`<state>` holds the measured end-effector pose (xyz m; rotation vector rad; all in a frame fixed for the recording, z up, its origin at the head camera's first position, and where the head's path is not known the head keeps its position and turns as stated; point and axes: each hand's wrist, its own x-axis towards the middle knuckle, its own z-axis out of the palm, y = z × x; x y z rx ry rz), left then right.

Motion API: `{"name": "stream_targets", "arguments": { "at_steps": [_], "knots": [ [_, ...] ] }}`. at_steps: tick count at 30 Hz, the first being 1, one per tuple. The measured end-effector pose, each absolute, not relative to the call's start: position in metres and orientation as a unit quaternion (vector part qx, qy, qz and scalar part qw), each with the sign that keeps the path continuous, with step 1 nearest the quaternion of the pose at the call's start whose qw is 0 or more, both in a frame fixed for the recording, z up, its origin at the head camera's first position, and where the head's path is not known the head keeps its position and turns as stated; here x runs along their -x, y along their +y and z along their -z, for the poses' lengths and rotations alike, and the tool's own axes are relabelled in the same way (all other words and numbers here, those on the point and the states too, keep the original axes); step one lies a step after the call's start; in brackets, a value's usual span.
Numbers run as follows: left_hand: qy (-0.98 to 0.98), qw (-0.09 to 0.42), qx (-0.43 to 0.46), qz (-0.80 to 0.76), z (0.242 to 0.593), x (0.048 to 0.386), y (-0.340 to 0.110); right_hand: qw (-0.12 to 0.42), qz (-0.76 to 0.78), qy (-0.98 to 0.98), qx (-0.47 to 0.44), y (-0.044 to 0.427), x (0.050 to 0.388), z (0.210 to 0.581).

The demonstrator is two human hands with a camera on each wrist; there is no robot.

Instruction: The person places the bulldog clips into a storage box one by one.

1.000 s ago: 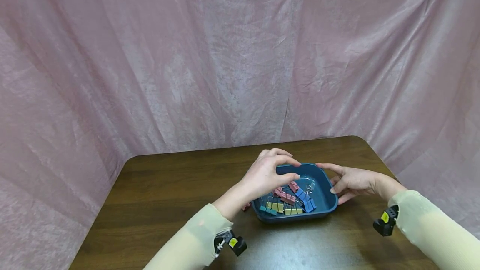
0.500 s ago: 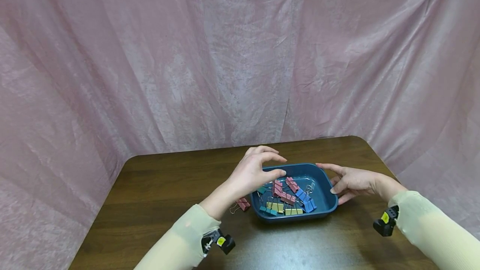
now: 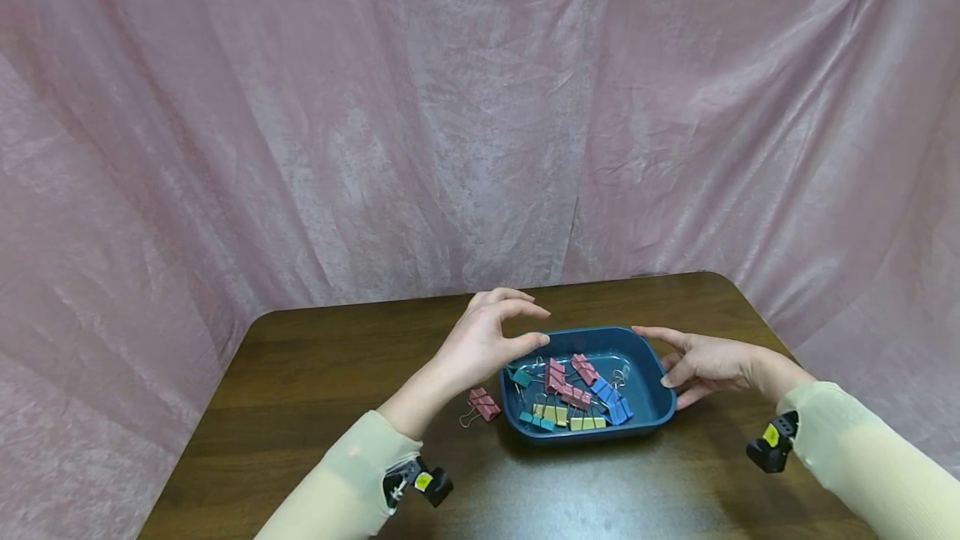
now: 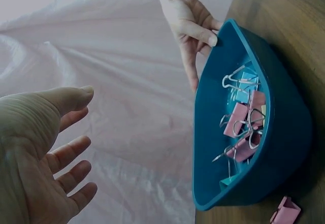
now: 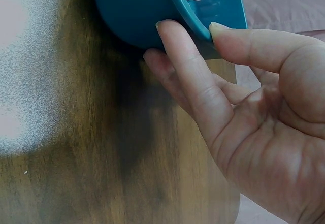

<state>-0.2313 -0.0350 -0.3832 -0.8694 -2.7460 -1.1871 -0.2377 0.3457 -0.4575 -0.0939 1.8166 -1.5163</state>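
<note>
A dark blue rectangular plastic tray [image 3: 637,432] stands on the wooden table, with several pink, blue, yellow and green binder clips lying in it. At its right end my right hand [image 3: 712,365] holds the rim, the thumb [image 5: 238,43] over the edge and other fingers against the outer wall. My left hand [image 3: 480,344] hovers by the tray's left end, thumb and fingers spread with nothing between them. In the left wrist view this hand [image 4: 45,153] is apart from the tray. A pink binder clip [image 3: 483,404] lies on the table just left of the tray.
The brown wooden table [image 3: 337,407] has rounded far corners. Behind it hangs a pink velvety curtain [image 3: 480,123]. Each wrist carries a small black camera, such as the left wrist camera [image 3: 433,486].
My left hand has drawn back to the left from over the tray, uncovering a green clip in it and the pink clip on the table. My right hand and the tray have stayed put.
</note>
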Motion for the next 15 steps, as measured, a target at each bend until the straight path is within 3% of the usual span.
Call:
{"name": "stream_targets", "arguments": {
  "at_steps": [15],
  "knots": [
    [-0.891, 0.029, 0.254, 0.374, 0.384, 0.236, -0.055, 0.377, 0.593, 0.711, 0.037, 0.348, 0.239, 0.46]
  ]
}}
